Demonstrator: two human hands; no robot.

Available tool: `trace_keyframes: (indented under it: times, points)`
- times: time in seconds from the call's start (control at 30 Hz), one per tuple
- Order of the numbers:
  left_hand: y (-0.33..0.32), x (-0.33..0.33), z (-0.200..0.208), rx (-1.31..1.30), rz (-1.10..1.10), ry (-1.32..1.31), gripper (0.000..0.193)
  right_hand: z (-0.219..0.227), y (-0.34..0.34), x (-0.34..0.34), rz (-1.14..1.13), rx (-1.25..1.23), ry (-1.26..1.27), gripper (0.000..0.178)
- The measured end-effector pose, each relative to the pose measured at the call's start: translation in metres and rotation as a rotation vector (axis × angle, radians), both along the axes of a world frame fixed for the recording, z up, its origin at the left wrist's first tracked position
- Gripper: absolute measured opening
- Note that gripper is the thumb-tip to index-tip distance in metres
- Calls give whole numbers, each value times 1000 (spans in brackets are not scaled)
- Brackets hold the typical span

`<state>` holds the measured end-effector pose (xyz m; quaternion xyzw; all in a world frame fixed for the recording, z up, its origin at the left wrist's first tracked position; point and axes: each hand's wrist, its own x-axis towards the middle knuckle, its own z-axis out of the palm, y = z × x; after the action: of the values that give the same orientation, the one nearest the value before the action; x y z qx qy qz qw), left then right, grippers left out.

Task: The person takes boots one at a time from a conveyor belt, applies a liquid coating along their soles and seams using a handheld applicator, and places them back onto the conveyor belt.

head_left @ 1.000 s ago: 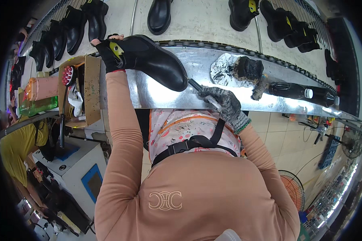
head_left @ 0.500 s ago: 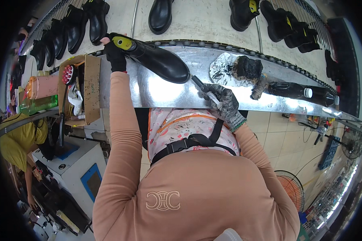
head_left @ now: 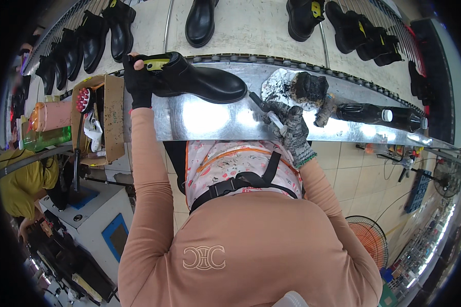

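Note:
A black ankle boot [head_left: 205,84] with a yellow-green patch inside its opening is held over the metal ledge, its toe to the right. My left hand [head_left: 138,84], in a black glove with bare fingertips, is closed round its upper at the back. My right hand [head_left: 292,128], in a grey speckled knit glove, is closed on a slim pen-like tool [head_left: 257,101] with a dark front and a white part. The tool's tip is right by the boot's toe; whether they touch I cannot tell. Beyond my right hand lies crumpled foil [head_left: 274,87] beside a blackened block [head_left: 311,88].
Several black boots [head_left: 200,23] stand on the pale conveyor [head_left: 251,25] behind a chain edge. Two dark bottles [head_left: 361,112] lie on the ledge [head_left: 184,120] at right. At left sits a cardboard box [head_left: 113,120] with a red-bristled brush [head_left: 85,101]. A co-worker in yellow [head_left: 23,179] is at far left.
The boot has been turned from slanting down to the right to nearly level, with its side showing. My left hand moved slightly left and nearer; the right hand stays by the toe.

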<state>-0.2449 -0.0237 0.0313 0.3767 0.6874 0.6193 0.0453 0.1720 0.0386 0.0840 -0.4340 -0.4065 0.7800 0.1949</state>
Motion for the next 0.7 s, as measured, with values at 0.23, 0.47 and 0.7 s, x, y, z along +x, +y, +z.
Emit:
trace_keyframes:
  times: [0.23,0.47,0.7]
  points:
    - [-29,44,37,-85,81,139,72,-2,10,-10,3,394,-158,27]
    - [-52,108,86,-358,134,97,56,10,16,-19,137,748,-339,28]
    - [-66,145,109,-473,15,-26,62,2,21,-23,154,969,-315,25]
